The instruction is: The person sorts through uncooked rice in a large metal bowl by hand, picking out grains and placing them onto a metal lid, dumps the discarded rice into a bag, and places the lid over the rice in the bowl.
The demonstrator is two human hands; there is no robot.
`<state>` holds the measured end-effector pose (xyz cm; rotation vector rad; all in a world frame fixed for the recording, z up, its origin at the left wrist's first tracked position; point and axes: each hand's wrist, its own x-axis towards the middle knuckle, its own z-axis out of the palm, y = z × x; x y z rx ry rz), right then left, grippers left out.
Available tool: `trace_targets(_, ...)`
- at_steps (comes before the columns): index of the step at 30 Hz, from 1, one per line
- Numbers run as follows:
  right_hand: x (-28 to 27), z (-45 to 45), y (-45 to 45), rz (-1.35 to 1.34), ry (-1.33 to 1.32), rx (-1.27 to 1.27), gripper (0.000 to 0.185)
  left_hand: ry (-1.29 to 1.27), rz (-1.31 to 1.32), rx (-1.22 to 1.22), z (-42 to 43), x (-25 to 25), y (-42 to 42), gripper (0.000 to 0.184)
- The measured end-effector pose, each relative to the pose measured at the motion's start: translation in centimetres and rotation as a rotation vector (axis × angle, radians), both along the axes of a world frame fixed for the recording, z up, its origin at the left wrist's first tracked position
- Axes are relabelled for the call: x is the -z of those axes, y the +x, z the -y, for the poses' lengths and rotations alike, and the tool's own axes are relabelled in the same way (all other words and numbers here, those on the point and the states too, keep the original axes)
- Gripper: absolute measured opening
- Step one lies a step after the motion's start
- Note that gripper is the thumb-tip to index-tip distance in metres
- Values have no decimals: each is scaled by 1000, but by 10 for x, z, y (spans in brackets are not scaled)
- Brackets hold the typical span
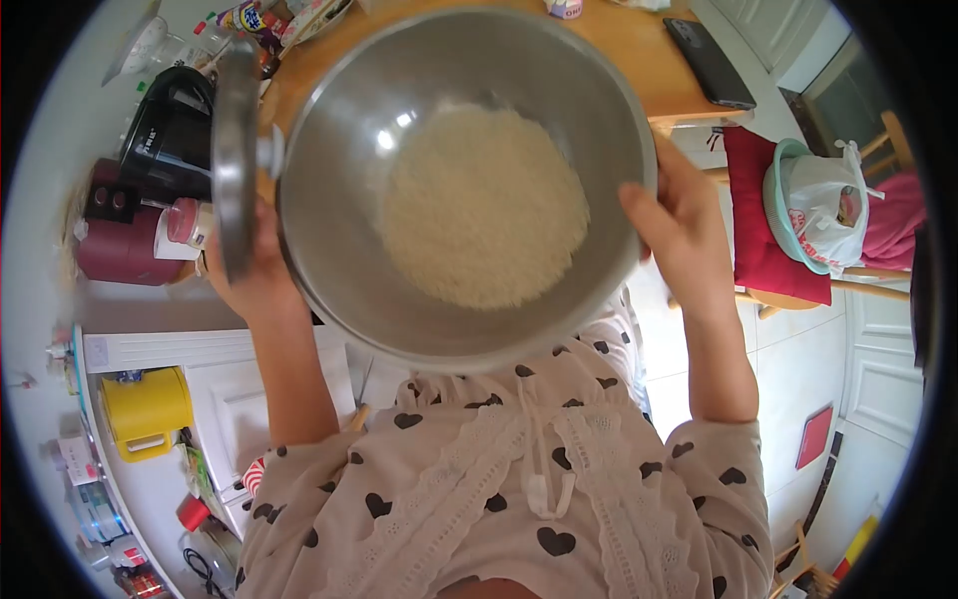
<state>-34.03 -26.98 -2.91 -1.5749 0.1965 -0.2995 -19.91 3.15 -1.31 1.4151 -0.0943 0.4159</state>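
A large stainless steel bowl [339,260] is held up in front of my body, tilted towards me. Inside it lies a broad heap of pale grains that look like rice [484,210]. My right hand [684,220] grips the bowl's right side, with the thumb over the rim. On the other side, my left hand [254,268] is closed on a metal lid [236,150] seen edge-on and slightly blurred. That hand is also right beside the bowl's left wall, and most of its fingers are hidden.
A wooden table [639,60] behind the bowl bears a black flat device [709,62]. At left are a black kettle [170,125], a maroon appliance [125,235] and a yellow pitcher [147,409]. To the right, a chair holds a teal basket [783,190] with a plastic bag [830,215].
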Motion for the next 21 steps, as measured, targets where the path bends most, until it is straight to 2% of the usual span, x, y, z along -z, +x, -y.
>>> trace_targets(1, 4, -2, -13, -32, 4, -8, 45, -19, -30, -83, 0, 3, -12, 34)
trace_targets(3, 20, -10, -34, 4, 4, 25, 45, -500, -116, 108, -14, 26, -29, 33)
trace_targets(6, 31, -20, -54, 19, -51, 47, 47, -705, -27, 655, -28, 44, -51, 32)
trace_targets(8, 38, -22, -66, -36, -59, 49, 47, -718, -148, 391, -20, 44, -69, 28)
trace_targets(10, 46, -24, -75, -75, -54, 52, 47, -678, -249, -31, 0, 40, -83, 23)
trace_targets(11, 50, -25, -78, -87, -48, 51, 47, -572, -281, -129, -9, 55, -84, 26)
trace_targets(14, 60, -30, -81, -97, 9, 52, 45, -606, -329, 155, -38, 85, -90, 31)
trace_targets(15, 64, -29, -80, -116, 25, 39, 45, -634, -383, 74, -26, 77, -92, 32)
trace_targets(21, 72, -29, -76, -136, 72, 32, 43, -595, -325, 127, -21, 89, -89, 39)
